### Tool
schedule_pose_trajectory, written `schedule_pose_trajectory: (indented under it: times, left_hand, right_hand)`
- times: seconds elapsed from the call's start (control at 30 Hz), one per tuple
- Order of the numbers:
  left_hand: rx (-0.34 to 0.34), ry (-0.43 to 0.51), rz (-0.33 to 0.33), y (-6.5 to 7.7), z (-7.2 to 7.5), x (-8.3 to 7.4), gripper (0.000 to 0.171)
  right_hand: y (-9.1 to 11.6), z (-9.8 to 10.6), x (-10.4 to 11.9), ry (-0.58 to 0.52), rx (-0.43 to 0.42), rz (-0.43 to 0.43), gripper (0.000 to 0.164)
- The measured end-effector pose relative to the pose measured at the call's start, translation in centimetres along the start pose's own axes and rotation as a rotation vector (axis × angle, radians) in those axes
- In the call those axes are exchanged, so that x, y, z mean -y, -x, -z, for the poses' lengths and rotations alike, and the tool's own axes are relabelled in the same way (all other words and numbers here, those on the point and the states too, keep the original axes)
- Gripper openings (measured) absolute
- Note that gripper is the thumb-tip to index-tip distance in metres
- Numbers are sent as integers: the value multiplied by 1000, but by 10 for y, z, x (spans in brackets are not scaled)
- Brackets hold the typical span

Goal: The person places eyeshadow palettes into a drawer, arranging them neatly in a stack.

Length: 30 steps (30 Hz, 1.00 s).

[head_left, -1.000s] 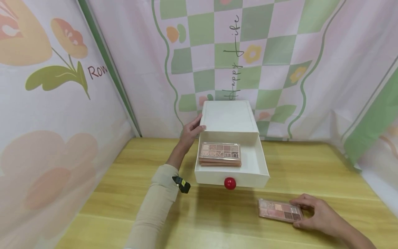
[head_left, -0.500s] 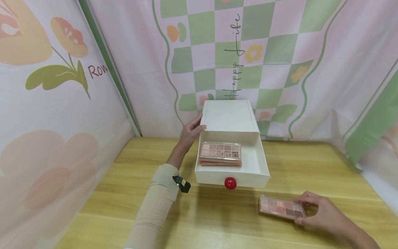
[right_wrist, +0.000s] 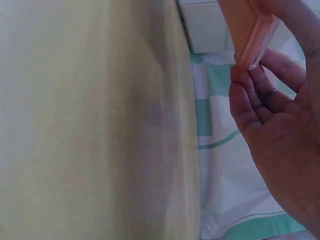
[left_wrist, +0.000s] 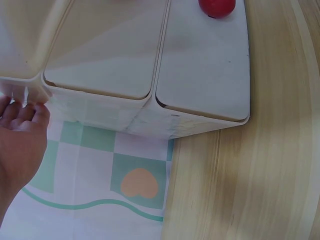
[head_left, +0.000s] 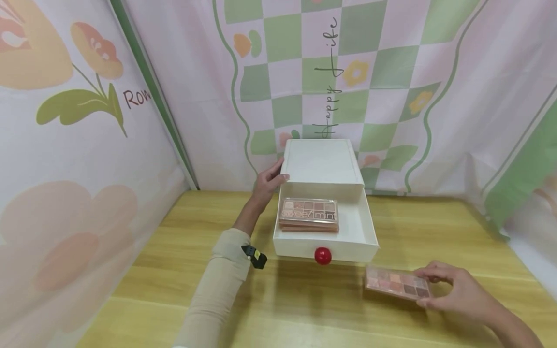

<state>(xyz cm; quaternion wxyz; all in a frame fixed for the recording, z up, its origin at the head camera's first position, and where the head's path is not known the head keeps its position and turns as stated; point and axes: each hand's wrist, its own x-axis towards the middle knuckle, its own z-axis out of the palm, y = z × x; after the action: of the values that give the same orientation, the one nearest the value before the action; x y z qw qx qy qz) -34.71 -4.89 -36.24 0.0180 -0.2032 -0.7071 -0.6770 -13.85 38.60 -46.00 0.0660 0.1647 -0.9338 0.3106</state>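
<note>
My right hand (head_left: 465, 292) pinches the right end of a clear-lidded eyeshadow palette (head_left: 393, 282), thumb at the near edge and fingers at the far one. The palette is tilted above the table, and its orange-pink underside shows in the right wrist view. A white drawer unit (head_left: 323, 162) stands further back, its top drawer (head_left: 296, 247) pulled out. Inside that drawer, toward the left, lies a small stack of similar palettes (head_left: 309, 214), lettered "sweet mint" on top. My left hand (head_left: 265, 187) rests against the unit's left side, fingers along the wall and thumb by the top front corner.
The red knob (head_left: 323, 256) sticks out from the open drawer's front. Below it, two closed drawer fronts (left_wrist: 205, 65) show in the left wrist view. The wooden table (head_left: 174, 285) ends at a printed checkered curtain (head_left: 319, 72) behind the unit.
My right hand has lifted the palette off the table and moved it slightly away from me and to the right. The left hand and the drawer unit have stayed in place.
</note>
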Motion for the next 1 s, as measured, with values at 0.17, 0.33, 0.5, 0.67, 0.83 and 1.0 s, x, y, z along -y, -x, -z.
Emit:
schedule_pose_trajectory:
  times: [0.17,0.33,0.5,0.67,0.83,1.0]
  left_hand:
    - [-1,1,-6,0,0,0,68]
    - [-3,-1,-10,0,-1,0,66]
    - [-6,6,-9,0,-1,0,66]
    - [-1,17,-10,1,0,0,66]
    - [9,30,2,0,1,0,66]
    - [30,43,13,1,1,-6,65]
  right_hand:
    - [-2,13,5,-44,-21,44,50]
    - [-5,28,11,-56,-24,61,51]
    - [-8,39,11,-63,-35,96,53]
    - [-9,48,10,-81,-48,118,56]
    - [-12,58,13,-53,-49,95,55]
    - [-15,67,16,-57,-57,117,56]
